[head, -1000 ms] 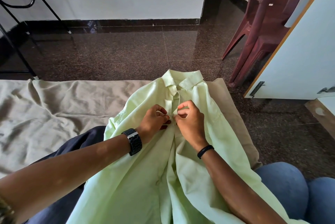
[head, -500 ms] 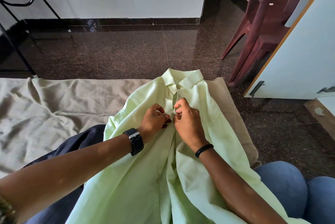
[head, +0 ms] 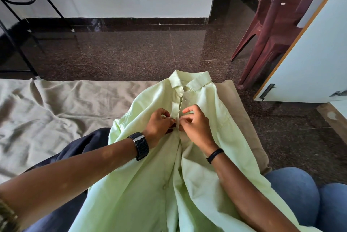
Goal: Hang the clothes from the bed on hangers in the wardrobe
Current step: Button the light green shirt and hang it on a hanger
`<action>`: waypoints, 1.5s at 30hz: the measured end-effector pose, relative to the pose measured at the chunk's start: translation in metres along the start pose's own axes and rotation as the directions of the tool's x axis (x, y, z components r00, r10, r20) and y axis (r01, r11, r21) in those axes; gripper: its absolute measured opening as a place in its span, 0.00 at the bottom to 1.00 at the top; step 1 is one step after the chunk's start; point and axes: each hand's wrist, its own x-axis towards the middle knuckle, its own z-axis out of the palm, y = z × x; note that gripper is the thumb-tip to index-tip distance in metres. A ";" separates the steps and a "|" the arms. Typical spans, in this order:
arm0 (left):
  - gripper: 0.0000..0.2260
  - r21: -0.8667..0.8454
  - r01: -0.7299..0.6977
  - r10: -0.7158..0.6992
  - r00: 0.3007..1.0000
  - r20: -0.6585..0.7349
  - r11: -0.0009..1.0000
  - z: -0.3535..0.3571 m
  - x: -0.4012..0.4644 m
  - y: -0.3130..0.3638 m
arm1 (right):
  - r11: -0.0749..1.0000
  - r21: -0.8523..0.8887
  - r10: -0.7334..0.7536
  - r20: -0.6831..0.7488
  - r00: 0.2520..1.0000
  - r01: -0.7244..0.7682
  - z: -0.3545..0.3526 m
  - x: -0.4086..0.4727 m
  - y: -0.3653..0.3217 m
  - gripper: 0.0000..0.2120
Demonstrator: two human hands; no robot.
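Since a moment ago the right hand has loosened, its forefinger now lifted off the cloth. On the left the beige bed lies rumpled. The left hand, its grip pinching the button strip, meets the right, thumb and fingers nipping the opposite edge. The green shirt lies lengthwise, collar pointing away toward the floor.
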 end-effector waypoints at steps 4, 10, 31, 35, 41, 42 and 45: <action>0.10 -0.023 0.011 -0.011 1.000 -0.011 1.000 0.001 -0.001 0.002 | 0.935 0.306 0.169 0.057 0.984 -0.179 -0.002 0.003 0.005 0.11; 0.11 -0.119 0.018 -0.026 0.997 -0.069 0.993 0.004 -0.002 -0.001 | 0.942 0.268 0.205 0.018 0.979 -0.203 0.002 0.003 0.012 0.14; 0.12 -0.217 0.060 -0.058 0.998 0.016 0.974 -0.001 -0.003 0.003 | 0.924 0.350 0.175 -0.029 0.984 -0.154 0.001 0.002 0.011 0.14; 0.12 -0.303 0.107 -0.078 0.991 0.105 0.947 0.001 -0.005 0.005 | 0.814 0.538 0.243 0.028 0.970 -0.219 -0.001 0.003 0.008 0.12; 0.09 -0.254 0.049 -0.037 0.998 0.054 0.966 0.002 -0.006 0.002 | 0.981 -0.062 -0.186 -0.053 0.981 0.183 0.002 -0.009 0.006 0.11; 0.09 -0.228 0.046 -0.035 0.998 0.049 0.973 0.001 -0.006 0.000 | 0.976 -0.113 -0.188 -0.024 0.982 0.184 0.000 -0.008 0.007 0.11; 0.10 -0.070 0.005 -0.001 0.999 0.053 0.998 0.000 -0.007 -0.008 | 0.972 -0.219 -0.080 0.039 0.996 0.086 -0.010 -0.007 0.012 0.10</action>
